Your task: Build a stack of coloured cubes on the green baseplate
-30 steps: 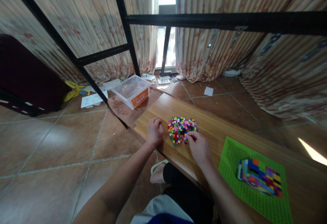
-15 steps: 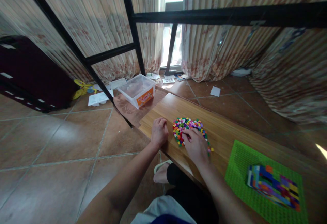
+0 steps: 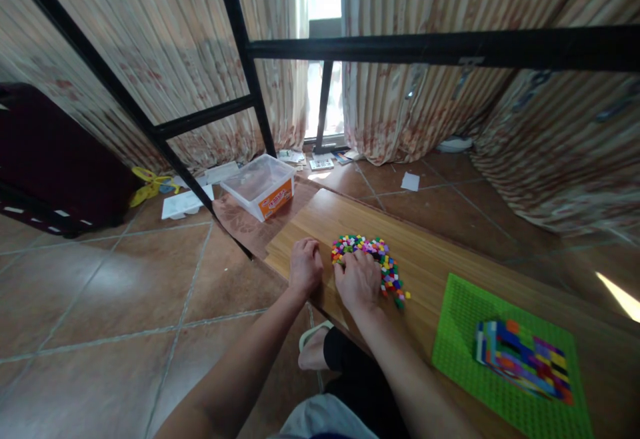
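Observation:
Small bricks of many colours lie in a loose pile [image 3: 393, 272] on a wooden table [image 3: 425, 252]. My right hand [image 3: 358, 280] rests over the near left part of the pile, fingers bent down among the bricks; what its fingertips hold, if anything, is hidden. Left of the pile, my left hand [image 3: 306, 265] lies at the table's edge with its fingers curled closed, and I cannot make out anything in them. On the right, a green studded baseplate [image 3: 455, 325] carries a built block of coloured bricks [image 3: 530, 359].
A clear plastic box [image 3: 260, 185] with an orange label stands on the floor beyond the table's left end. Black metal bars [image 3: 400, 50] cross in front of the curtains. A dark suitcase [image 3: 55, 159] and papers lie at the left.
My right hand has moved left across the pile, uncovering bricks on its right side. My left hand stays curled at the table's edge. The camera view has shifted slightly.

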Demonstrator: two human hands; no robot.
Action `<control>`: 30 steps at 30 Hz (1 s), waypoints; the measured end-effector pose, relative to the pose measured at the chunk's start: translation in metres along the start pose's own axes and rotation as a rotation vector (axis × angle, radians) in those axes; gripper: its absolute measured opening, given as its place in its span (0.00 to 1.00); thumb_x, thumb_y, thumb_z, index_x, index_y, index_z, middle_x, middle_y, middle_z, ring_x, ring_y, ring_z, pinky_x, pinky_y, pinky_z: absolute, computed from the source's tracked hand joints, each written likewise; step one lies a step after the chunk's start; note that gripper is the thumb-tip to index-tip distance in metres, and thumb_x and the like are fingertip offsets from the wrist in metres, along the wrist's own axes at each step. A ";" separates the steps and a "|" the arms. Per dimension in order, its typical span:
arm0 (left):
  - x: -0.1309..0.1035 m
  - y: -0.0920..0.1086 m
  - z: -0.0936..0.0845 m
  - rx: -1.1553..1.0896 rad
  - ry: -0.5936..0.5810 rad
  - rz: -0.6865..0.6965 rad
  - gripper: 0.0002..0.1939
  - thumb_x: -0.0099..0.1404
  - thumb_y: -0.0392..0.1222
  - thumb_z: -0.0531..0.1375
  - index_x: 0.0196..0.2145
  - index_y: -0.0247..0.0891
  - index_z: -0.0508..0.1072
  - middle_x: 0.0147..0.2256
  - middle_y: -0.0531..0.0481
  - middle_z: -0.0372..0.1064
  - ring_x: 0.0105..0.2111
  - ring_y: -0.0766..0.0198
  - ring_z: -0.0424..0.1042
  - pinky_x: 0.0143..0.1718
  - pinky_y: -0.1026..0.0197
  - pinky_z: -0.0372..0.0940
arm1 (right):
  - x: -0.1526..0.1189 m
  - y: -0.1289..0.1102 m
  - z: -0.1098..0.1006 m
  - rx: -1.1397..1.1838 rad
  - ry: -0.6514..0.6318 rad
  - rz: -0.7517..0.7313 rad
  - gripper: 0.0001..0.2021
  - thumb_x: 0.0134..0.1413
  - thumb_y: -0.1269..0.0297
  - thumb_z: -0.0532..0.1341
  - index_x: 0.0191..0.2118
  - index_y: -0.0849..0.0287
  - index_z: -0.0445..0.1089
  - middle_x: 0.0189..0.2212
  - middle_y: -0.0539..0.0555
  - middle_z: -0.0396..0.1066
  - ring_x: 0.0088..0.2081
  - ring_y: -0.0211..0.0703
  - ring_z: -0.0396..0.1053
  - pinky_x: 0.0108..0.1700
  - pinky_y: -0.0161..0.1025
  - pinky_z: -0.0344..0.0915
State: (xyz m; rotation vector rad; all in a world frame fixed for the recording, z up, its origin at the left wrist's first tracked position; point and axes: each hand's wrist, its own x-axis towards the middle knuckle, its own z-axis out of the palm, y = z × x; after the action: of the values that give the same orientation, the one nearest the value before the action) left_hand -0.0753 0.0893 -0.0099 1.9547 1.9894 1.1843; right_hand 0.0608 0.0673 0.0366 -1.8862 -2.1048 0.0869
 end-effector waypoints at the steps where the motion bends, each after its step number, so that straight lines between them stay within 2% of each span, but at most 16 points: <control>1: 0.000 0.000 0.000 -0.003 -0.001 0.002 0.10 0.65 0.31 0.54 0.38 0.37 0.74 0.41 0.43 0.72 0.45 0.55 0.68 0.50 0.53 0.66 | 0.000 0.001 0.000 0.010 -0.003 -0.004 0.07 0.58 0.62 0.60 0.34 0.58 0.73 0.37 0.58 0.71 0.43 0.49 0.63 0.41 0.43 0.53; 7: 0.002 -0.001 0.000 0.003 -0.001 0.007 0.10 0.65 0.32 0.53 0.37 0.37 0.74 0.41 0.43 0.72 0.45 0.54 0.68 0.50 0.52 0.66 | -0.001 0.005 -0.002 0.050 -0.031 -0.060 0.07 0.60 0.62 0.59 0.34 0.57 0.73 0.38 0.56 0.71 0.44 0.48 0.63 0.43 0.43 0.53; 18: 0.001 0.000 0.000 -0.005 -0.011 -0.006 0.11 0.63 0.30 0.53 0.36 0.38 0.74 0.40 0.44 0.72 0.44 0.54 0.68 0.49 0.51 0.66 | 0.004 0.000 0.002 0.032 -0.024 0.008 0.08 0.57 0.59 0.61 0.36 0.58 0.72 0.39 0.58 0.71 0.44 0.50 0.63 0.44 0.44 0.54; 30: 0.003 0.000 -0.001 0.008 -0.022 0.002 0.10 0.64 0.32 0.53 0.36 0.38 0.73 0.40 0.44 0.72 0.45 0.54 0.68 0.50 0.51 0.65 | 0.006 -0.001 0.005 0.126 0.008 0.011 0.05 0.58 0.64 0.60 0.36 0.58 0.74 0.38 0.57 0.72 0.44 0.48 0.64 0.45 0.43 0.55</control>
State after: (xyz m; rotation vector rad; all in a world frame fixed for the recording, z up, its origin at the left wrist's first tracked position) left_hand -0.0763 0.0914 -0.0085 1.9652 1.9848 1.1517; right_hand 0.0584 0.0736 0.0335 -1.8223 -2.0335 0.2097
